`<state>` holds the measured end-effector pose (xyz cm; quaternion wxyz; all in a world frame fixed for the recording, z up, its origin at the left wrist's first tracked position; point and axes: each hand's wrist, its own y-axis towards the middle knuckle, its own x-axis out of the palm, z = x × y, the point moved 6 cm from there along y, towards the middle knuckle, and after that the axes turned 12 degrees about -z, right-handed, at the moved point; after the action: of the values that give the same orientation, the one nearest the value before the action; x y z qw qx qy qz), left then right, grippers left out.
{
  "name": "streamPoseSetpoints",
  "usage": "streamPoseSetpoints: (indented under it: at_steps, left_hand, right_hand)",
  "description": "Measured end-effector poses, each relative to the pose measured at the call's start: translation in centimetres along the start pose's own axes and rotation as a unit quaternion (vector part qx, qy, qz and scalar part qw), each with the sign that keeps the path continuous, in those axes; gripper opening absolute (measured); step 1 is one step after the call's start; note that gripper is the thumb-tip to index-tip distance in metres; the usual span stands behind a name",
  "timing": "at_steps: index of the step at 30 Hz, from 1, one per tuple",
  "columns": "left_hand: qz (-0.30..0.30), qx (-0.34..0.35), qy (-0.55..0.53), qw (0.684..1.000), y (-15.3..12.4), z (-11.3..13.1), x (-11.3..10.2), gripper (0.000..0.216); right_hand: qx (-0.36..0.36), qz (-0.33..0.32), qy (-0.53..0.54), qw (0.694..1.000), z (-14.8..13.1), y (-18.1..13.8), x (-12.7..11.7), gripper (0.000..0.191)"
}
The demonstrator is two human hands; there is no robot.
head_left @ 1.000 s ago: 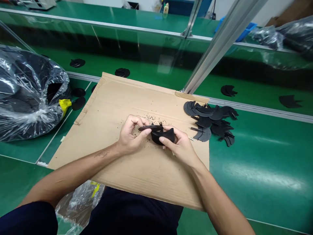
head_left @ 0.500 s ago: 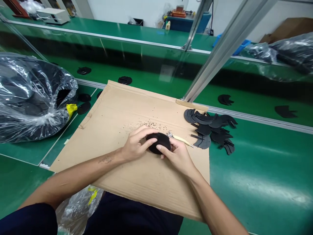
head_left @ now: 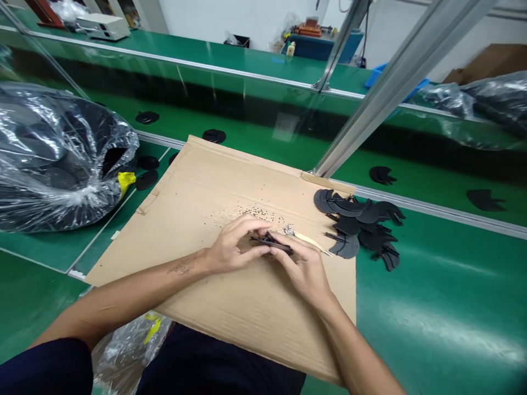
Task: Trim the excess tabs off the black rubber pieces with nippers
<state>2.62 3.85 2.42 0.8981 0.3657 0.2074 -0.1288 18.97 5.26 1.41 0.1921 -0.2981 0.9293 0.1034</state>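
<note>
Between my two hands, above the cardboard sheet (head_left: 230,307), is a thin black round plastic part (head_left: 272,242) turned nearly edge-on. My left hand (head_left: 236,244) pinches its left side between thumb and fingers. On its right side my right hand (head_left: 302,263) grips it, thumb below and fingers above. Small dark bits (head_left: 256,212) are scattered on the cardboard just beyond the hands. Beside my right hand lies a pair of tweezers or pliers-like tool with a pale yellow handle (head_left: 307,239); its exact kind I cannot make out. A pile of black curved parts (head_left: 349,216) rests at the cardboard's right edge.
A clear plastic bag of black discs (head_left: 53,164), with a yellow tag, stands at the left. Loose black discs (head_left: 147,180) lie beside it. A slanting metal post (head_left: 370,99) rises behind the cardboard. The green bench (head_left: 436,307) extends to the right.
The black part has been tilted from showing its flat round face to nearly edge-on. Both hands keep hold of it, and my right hand's fingers have moved over its top.
</note>
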Motion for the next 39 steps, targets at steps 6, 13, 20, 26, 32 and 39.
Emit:
streamPoseSetpoints:
  at_steps: [6,13,20,26,32,39]
  left_hand:
    - [-0.027,0.009,-0.033,0.999,0.3,0.0,0.0,0.031]
    - [-0.015,0.013,-0.019,1.000,0.3,0.9,0.0,0.024]
    - [-0.005,0.017,-0.003,1.000,0.2,1.3,-0.3,0.023]
    - [-0.034,0.028,-0.009,0.999,0.4,1.3,0.1,0.024]
    - [-0.015,0.035,-0.002,0.999,0.2,1.7,-0.2,0.018]
    - [-0.037,0.012,-0.029,0.999,0.2,1.1,0.2,0.024]
  right_hand:
    - [-0.094,-0.009,-0.103,0.990,-1.0,0.0,0.0,0.028]
    - [-0.106,-0.021,-0.122,0.987,-1.0,0.0,0.4,0.031]
    - [-0.104,-0.040,-0.093,0.989,-1.0,-0.1,0.6,0.025]
    - [-0.120,-0.037,-0.106,0.986,-1.2,0.0,0.3,0.023]
    - [-0.119,-0.060,-0.090,0.987,-1.3,0.0,0.5,0.028]
    - [-0.108,-0.053,-0.049,0.992,-1.3,0.1,0.5,0.022]
